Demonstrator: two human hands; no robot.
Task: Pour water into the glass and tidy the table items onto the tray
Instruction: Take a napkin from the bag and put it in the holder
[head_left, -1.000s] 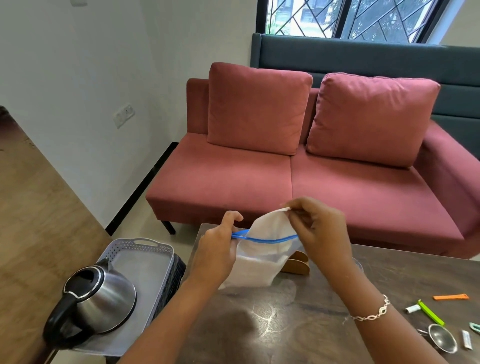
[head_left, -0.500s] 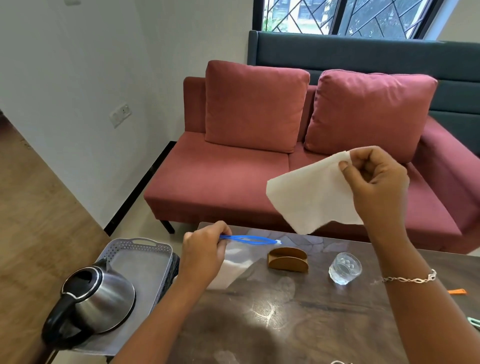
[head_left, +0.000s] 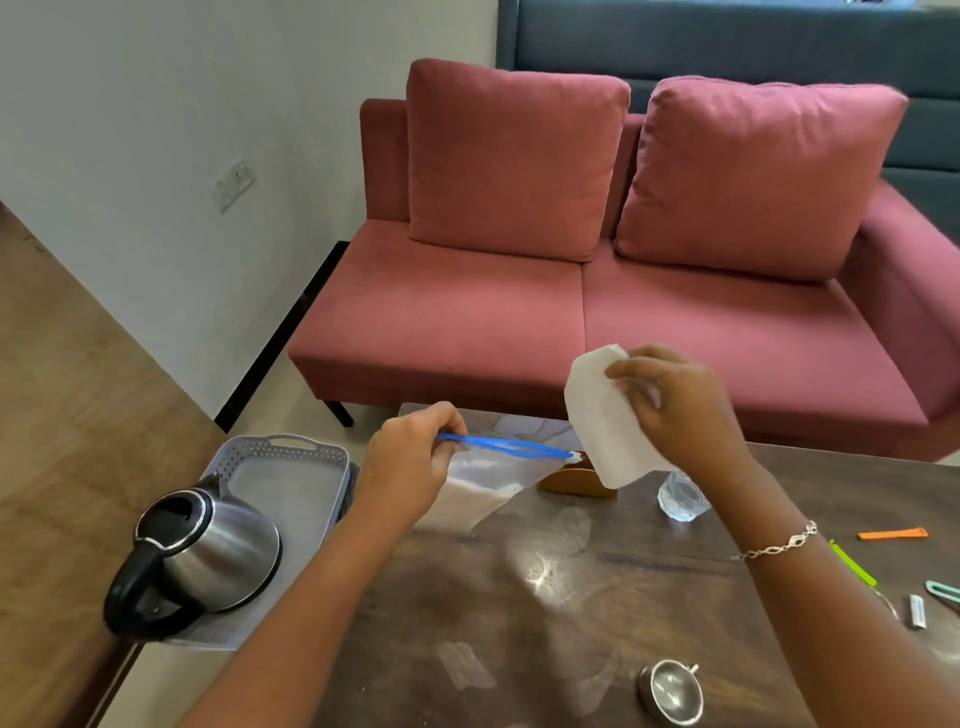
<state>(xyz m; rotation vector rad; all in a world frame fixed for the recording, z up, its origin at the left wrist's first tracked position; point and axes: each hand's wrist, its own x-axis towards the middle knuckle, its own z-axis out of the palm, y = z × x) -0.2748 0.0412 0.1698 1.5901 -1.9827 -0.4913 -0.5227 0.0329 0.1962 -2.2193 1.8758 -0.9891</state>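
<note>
My left hand (head_left: 410, 457) pinches the blue zip edge of a clear plastic bag (head_left: 483, 480) that hangs over the far left part of the dark table (head_left: 545, 597). My right hand (head_left: 675, 405) holds a white paper napkin (head_left: 602, 421) above the bag's right end. A small clear glass (head_left: 681, 499) stands on the table just below my right wrist. A brown wooden napkin holder (head_left: 574, 482) sits behind the bag. The grey tray (head_left: 291, 467) lies left of the table with the steel kettle (head_left: 202, 556) on its near end.
A small steel strainer (head_left: 672, 693) lies near the table's front. Orange (head_left: 891, 533), green (head_left: 852, 564) and teal (head_left: 943, 592) clips and a small sachet (head_left: 917, 612) are scattered at the right. A red sofa (head_left: 571, 312) stands beyond the table.
My right hand pulled the napkin out of the bag, lifted it high, and has now brought it back down toward the bag, more folded. My left hand keeps its hold on the bag.
</note>
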